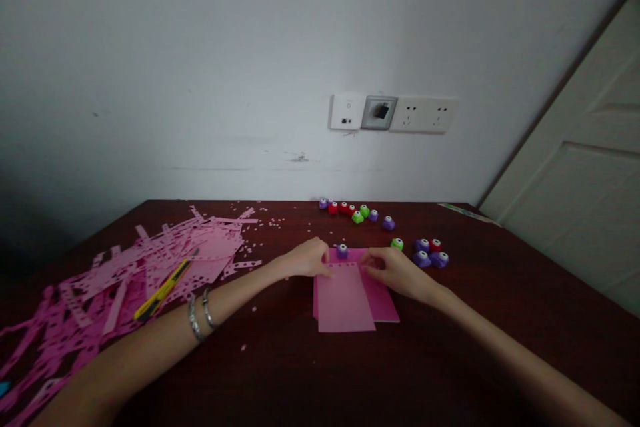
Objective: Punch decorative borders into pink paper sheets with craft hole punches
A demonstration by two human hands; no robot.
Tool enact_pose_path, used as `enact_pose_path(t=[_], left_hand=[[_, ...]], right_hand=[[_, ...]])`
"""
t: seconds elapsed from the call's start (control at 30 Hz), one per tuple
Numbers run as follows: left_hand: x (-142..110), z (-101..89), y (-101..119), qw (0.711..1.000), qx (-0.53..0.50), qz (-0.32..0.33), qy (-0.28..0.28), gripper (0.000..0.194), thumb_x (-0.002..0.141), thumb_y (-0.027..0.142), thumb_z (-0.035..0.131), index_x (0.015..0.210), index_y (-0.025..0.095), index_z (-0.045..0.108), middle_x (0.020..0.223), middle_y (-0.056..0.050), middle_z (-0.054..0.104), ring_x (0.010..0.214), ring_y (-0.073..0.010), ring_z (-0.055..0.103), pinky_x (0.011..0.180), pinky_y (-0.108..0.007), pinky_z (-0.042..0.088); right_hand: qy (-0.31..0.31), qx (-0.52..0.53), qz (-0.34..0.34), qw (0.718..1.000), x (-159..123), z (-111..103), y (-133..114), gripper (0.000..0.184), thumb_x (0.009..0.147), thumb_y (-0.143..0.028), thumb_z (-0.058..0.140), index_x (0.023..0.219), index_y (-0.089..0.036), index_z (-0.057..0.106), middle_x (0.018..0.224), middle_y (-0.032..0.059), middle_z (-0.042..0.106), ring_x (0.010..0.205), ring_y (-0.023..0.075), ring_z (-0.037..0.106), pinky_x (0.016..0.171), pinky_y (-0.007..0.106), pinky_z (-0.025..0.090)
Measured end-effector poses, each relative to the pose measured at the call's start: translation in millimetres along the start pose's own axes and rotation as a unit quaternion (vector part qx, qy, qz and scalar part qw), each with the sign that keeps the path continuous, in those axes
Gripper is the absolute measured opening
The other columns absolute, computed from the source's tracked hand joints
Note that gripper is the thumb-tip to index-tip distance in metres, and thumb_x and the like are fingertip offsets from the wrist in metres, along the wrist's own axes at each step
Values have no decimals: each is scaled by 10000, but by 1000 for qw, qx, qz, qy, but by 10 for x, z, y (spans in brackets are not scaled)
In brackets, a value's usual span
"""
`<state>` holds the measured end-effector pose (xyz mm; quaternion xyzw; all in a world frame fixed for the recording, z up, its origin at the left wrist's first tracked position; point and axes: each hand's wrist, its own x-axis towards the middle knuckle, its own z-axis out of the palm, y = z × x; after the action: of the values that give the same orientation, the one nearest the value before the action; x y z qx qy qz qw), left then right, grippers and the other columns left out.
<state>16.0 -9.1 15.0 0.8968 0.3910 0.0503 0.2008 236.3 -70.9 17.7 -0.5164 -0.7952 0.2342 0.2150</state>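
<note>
The pale pink sheet [345, 303] lies near six o'clock, left hand [310, 257] curled at its eleven-o'clock corner, right hand [399, 271] bent at one; I cannot tell whether either grips, nor read the yellow cutter [165, 288] at eight.

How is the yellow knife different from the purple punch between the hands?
The yellow knife is long and thin; the purple punch is short and chunky. The knife is yellow and black, the punch purple with a white top. The knife lies on pink scraps, the punch at the far edge of the pink sheets. Both are near pink paper.
</note>
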Motion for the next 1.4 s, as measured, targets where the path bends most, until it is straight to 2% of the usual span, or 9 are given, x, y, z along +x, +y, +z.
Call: enact_pose_path(t=[0.17, 0.33, 0.57, 0.67, 0.73, 0.87, 1.03, 1.23, 1.4], left_hand=[[-7, -27, 53, 999, -4, -38, -17, 279, 609, 373, 696, 733, 139, 608, 747, -45, 609, 676, -163, 532, 568, -251, 349], [-58, -63, 106, 997, -62, -38, 0, 161, 626, 208, 638, 761, 145, 576, 696, 0, 598, 630, -125, 536, 534, -221, 342], [-225, -215, 133, 969, -234, 41, 75, 244, 693, 209, 609, 916, 158, 524, 705, 5, 628, 652, -125, 564, 610, -244, 396], [-296, -255, 172, 949, -287, 50, 121, 270, 718, 213, 602, 961, 158, 498, 728, -1, 630, 663, -121, 561, 618, -247, 399], [-334, -255, 200, 940, -309, 49, 136, 296, 724, 223, 607, 986, 151, 492, 737, -4, 631, 659, -116, 553, 624, -251, 400], [-372, -240, 233, 945, -310, 45, 94, 329, 705, 302, 648, 973, 138, 548, 781, -24, 644, 693, -124, 555, 647, -266, 408], [-312, -248, 183, 937, -325, 14, 128, 283, 731, 359, 625, 883, 122, 645, 818, -63, 658, 743, -141, 577, 688, -284, 434], [-191, -159, 87, 930, -366, -3, 40, 210, 728, 302, 621, 833, 133, 687, 719, -42, 660, 615, -102, 543, 589, -245, 407], [-106, -46, 3, 937, -348, -1, 13, 179, 692, 298, 634, 710, 126, 679, 643, -27, 631, 560, -86, 504, 553, -232, 381]], right_hand=[[1, 0, -1, 1000, -19, 7, -12, 148, 744, -149, 477, 755, -146, 625, 674, 21, 619, 594, 133, 526, 533, 244, 373], [14, 1, 4, 1000, -31, -32, -21, 143, 760, -173, 498, 782, -144, 636, 703, 34, 632, 617, 140, 543, 554, 255, 405], [4, 159, 28, 987, -25, -112, -34, 252, 774, -312, 582, 974, -161, 605, 954, 69, 657, 860, 176, 606, 770, 322, 479], [-16, 222, 47, 974, -22, -159, -58, 250, 754, -376, 606, 864, -152, 625, 866, 62, 668, 807, 172, 615, 737, 319, 484], [3, 236, 55, 970, -19, -200, -70, 244, 737, -386, 619, 774, -146, 630, 766, 47, 659, 729, 159, 608, 682, 303, 477], [37, 240, 53, 969, -5, -287, -83, 240, 721, -383, 631, 744, -145, 642, 731, 37, 650, 682, 146, 593, 636, 281, 457], [-53, 210, 54, 975, 37, -319, -119, 260, 741, -389, 606, 805, -145, 668, 742, 45, 664, 655, 143, 585, 575, 257, 437], [-86, 106, 9, 991, 127, -224, -158, 215, 768, -335, 572, 760, -158, 693, 713, 33, 665, 640, 140, 561, 554, 246, 411], [-96, 95, -6, 991, 205, -139, -75, 197, 770, -301, 555, 768, -170, 702, 710, 21, 674, 638, 141, 559, 550, 242, 400]])
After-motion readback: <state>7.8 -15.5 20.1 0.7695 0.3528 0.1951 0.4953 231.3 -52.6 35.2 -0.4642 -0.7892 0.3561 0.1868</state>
